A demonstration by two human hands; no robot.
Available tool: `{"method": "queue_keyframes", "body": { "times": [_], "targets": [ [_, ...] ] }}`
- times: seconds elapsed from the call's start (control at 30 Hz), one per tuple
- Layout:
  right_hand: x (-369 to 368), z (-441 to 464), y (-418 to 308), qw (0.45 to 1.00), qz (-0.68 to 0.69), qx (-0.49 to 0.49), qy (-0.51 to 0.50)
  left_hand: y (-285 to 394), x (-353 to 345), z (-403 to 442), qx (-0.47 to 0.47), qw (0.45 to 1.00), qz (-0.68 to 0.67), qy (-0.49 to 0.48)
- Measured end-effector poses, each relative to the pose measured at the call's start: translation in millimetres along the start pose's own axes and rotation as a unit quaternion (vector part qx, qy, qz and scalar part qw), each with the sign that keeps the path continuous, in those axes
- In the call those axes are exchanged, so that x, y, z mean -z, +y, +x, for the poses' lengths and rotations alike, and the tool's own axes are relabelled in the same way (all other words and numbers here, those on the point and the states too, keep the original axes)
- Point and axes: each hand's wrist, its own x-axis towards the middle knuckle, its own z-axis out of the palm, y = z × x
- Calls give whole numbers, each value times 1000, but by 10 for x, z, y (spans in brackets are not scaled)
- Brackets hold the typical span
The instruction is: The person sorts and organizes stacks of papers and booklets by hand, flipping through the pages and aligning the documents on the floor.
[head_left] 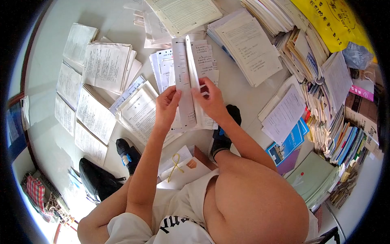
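Observation:
A folded sheaf of white paper (183,77) stands nearly upright between my hands, above loose printed and handwritten sheets (206,61). My left hand (167,103) pinches its left edge between thumb and fingers. On the other side, my right hand (209,97) grips the right-hand part, its fingers curled at the edge. A stack with a printed cover page (140,106) lies just left of my left hand. Beyond the sheaf, at the top, is a pile of printed sheets (185,15).
Paper stacks (106,65) spread across the left floor. Another stack (250,44) lies upper right, beside tall piles of papers (325,101) and a yellow bag (325,20). A black bag (95,179) lies lower left. My feet in dark socks flank the papers.

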Motion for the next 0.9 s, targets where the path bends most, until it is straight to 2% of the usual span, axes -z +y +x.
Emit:
{"method": "queue_keyframes", "body": {
  "times": [0.03, 0.1, 0.13, 0.17, 0.27, 0.3, 0.37, 0.47, 0.57, 0.63, 0.73, 0.9],
  "targets": [
    [43, 13, 52, 999, -3, -41, 9, -52, 41, 24, -1, 1000, 0, 2],
    [237, 70, 149, 998, -22, -48, 30, -142, 180, 78, 11, 997, -25, 74],
    [352, 69, 129, 996, 47, -52, 49, -139, 239, 82, 11, 995, -33, 95],
    [471, 68, 107, 990, 115, -56, 66, -130, 314, 87, 9, 995, -34, 98],
    [789, 40, 146, 987, 129, -84, 47, -125, 406, 92, 42, 996, 2, 83],
    [808, 22, 174, 987, 127, -83, 46, -127, 366, 76, 28, 995, 1, 92],
    [837, -13, 234, 965, 220, -140, 38, -145, 332, 69, 15, 995, -5, 101],
    [872, -33, 201, 949, 278, -132, 67, -269, 336, 102, -44, 989, 5, 143],
    [1264, 2, 84, 949, 265, -135, 109, -344, 393, 136, -66, 986, -14, 150],
    [1629, 2, 112, 955, 239, -132, 116, -223, 385, 87, -40, 991, -3, 127],
    [2009, -62, 148, 960, 204, -134, 141, -291, 449, 96, -46, 989, 68, 122],
    [2184, -91, 78, 971, 155, -128, 129, -337, 423, 70, -26, 987, 90, 129]
  ]
}}
